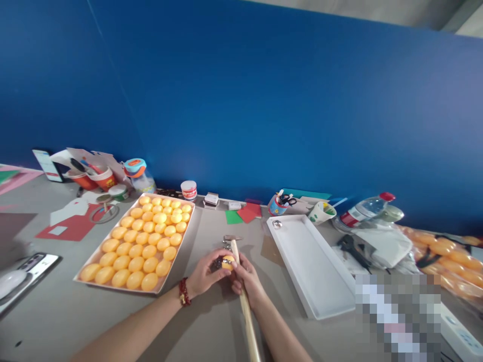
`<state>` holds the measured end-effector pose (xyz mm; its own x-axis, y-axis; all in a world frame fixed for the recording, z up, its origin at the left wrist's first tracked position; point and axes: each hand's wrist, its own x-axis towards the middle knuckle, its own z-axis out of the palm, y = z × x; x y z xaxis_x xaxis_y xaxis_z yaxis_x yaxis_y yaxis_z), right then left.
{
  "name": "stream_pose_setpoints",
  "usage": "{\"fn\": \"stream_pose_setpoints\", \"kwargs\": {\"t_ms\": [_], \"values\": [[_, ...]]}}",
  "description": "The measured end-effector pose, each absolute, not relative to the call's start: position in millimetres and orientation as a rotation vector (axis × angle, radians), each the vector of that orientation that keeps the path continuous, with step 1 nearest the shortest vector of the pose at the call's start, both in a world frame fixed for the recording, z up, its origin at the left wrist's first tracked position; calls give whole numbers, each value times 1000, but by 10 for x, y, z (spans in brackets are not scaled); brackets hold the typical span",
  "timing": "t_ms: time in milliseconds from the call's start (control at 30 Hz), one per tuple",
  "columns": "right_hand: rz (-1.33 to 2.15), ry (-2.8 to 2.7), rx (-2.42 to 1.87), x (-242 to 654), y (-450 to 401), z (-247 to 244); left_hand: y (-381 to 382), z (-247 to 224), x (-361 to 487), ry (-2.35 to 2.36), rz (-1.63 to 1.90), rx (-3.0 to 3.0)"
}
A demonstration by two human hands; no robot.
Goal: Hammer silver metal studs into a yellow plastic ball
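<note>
Near the middle of the table, my left hand and my right hand are closed around a small orange ball between their fingertips. A dark, glittery strip runs across the ball and bunches at my left fingers; its kind is too small to tell. A hammer with a pale wooden handle passes by my right palm, its metal head pointing away from me. Whether my right hand also touches the handle cannot be made out. To the left, a shallow box holds rows of similar orange balls.
A white tray with a small silver piece in it lies right. Behind it are a pen cup, a paper cup and a bottle. Bagged orange balls lie far right. A blue partition rises behind.
</note>
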<state>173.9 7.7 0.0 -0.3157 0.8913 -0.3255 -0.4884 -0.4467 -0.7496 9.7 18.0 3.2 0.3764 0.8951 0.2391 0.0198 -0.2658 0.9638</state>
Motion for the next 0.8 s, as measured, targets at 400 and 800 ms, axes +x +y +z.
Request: {"fn": "stream_pose_setpoints", "kwargs": {"t_ms": [400,800], "values": [[1929,-599,-832,1772,141,-108,165,-40,172,899,1082,1713],[1901,-594,-839,1743,113,-76,185,-58,131,899,1211,1786]]}}
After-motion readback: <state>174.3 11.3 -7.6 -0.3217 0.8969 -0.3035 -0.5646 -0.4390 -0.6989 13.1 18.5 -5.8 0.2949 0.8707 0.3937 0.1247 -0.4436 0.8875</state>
